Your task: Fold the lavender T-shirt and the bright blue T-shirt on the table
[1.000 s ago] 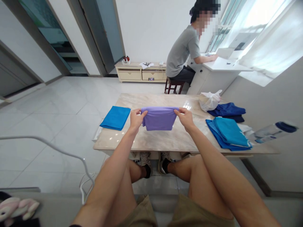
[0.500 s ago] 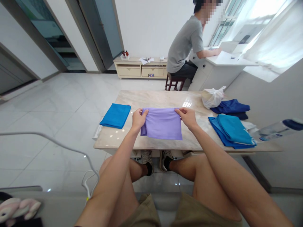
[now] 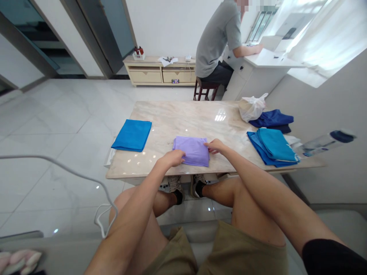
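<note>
Item: purple cloth (image 3: 191,150), folded into a small rectangle, laid flat at centre frame near the front edge of the marble table (image 3: 183,114). Left hand (image 3: 172,157) is rested on its near left corner, fingers extended and flat, nothing gripped. Right hand (image 3: 214,146) is set at its right edge, fingers loosely curled, touching. Step judged: flattening the finished fold. Next move would call for a light, even press. Folded blue cloth (image 3: 132,134) lies at left; blue cloth stack (image 3: 273,151) at right.
</note>
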`<state>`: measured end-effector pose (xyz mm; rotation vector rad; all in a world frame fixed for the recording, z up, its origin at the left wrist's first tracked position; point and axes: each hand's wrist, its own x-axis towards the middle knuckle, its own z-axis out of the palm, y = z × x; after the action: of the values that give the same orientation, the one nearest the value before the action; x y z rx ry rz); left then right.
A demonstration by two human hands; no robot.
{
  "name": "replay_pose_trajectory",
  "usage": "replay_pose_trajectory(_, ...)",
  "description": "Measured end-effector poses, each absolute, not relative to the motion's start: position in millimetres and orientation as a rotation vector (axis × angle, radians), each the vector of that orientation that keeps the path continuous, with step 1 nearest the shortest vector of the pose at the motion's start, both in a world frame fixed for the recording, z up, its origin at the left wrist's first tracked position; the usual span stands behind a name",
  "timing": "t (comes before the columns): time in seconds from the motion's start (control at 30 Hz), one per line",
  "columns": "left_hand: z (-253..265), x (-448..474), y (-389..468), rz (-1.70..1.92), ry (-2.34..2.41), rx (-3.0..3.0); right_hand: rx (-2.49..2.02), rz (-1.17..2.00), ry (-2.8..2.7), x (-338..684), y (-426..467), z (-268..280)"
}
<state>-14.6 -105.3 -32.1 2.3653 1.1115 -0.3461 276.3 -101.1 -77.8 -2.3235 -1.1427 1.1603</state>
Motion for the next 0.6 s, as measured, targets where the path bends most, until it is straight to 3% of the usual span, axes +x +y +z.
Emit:
replay_pose_trajectory(0.1,-27,-14,-109,-0.493,1.103,2.306,-2.327,1.259,-1.075,271,-101,-79)
replay_pose_trajectory(0.33,1,-14,-100,-0.223,1.454,2.386,-2.056,1.423,-1.203,251,-113,-59)
replay_pose_trajectory(0.6,39,32,-110,0.075,1.423,2.430,-1.977,1.095,-1.114,283,-165,14)
